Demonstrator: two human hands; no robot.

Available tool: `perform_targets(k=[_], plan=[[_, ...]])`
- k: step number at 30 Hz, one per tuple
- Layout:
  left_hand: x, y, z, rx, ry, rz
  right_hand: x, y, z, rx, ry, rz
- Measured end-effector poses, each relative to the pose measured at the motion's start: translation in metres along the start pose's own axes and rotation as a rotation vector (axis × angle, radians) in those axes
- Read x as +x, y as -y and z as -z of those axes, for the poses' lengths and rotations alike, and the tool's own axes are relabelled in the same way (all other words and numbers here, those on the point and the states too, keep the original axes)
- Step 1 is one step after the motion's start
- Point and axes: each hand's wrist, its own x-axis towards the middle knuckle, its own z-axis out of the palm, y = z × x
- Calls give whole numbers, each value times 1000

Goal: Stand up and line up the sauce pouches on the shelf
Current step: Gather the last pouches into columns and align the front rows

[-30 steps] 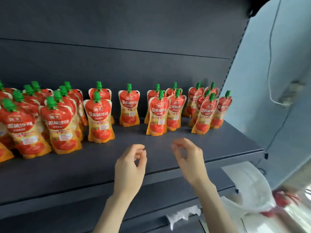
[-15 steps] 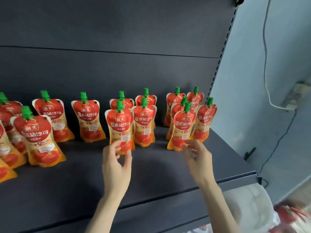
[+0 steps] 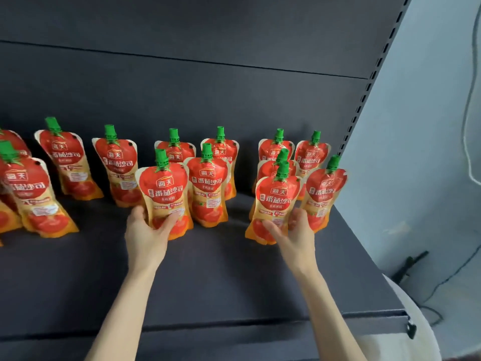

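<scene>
The left grip pinches the lower part of a pouch at frame centre, thumb on its front, fingers behind. The right grip pinches a second pouch right of centre the same way. Both stand upright at the front of the shelf, just before other pouches standing in loose rows.

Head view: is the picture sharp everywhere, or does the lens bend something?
Head view: print on the middle pouch in the left hand and the right pouch in the right hand reads sharp; the left-edge pouch is softer and leans outward; the shelf upright slants, probably lens distortion.
</scene>
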Motion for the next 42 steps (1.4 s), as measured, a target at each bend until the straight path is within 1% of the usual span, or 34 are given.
perform_targets(k=[2, 4, 6, 7, 9, 11, 14, 17, 19, 22, 27, 30, 35, 42], plan=[[-14, -10, 4, 77, 6, 3, 2, -3, 5, -23, 64, 27], [-37, -19, 10, 67, 1, -15, -1, -6, 11, -23, 106, 71], [-65, -23, 19, -3, 1, 8, -12, -2, 14, 39, 159, 63], [-79, -24, 27, -70, 17, 33, -20, 1, 14, 110, 205, 34], [-106, -30, 44, -196, 60, 61, -38, 12, 11, 280, 329, -24], [-128, -38, 63, -276, 91, 59, -57, 27, 5, 384, 463, -51], [-151, -38, 91, -332, 85, 73, -86, 48, -12, 433, 607, -42], [-167, -29, 124, -389, 40, 107, -121, 63, -33, 449, 670, -39], [-174, -20, 150, -394, 3, 126, -146, 73, -50, 458, 684, -45], [-190, 5, 196, -382, -19, 165, -193, 86, -81, 467, 653, -86], [-213, 57, 294, -334, -67, 271, -289, 105, -149, 394, 614, -169], [-207, 79, 344, -325, -124, 307, -326, 126, -182, 367, 623, -146], [-164, 97, 391, -342, -90, 255, -338, 159, -232, 358, 588, -114], [-85, 109, 414, -376, 41, 152, -309, 182, -304, 357, 515, -56]])
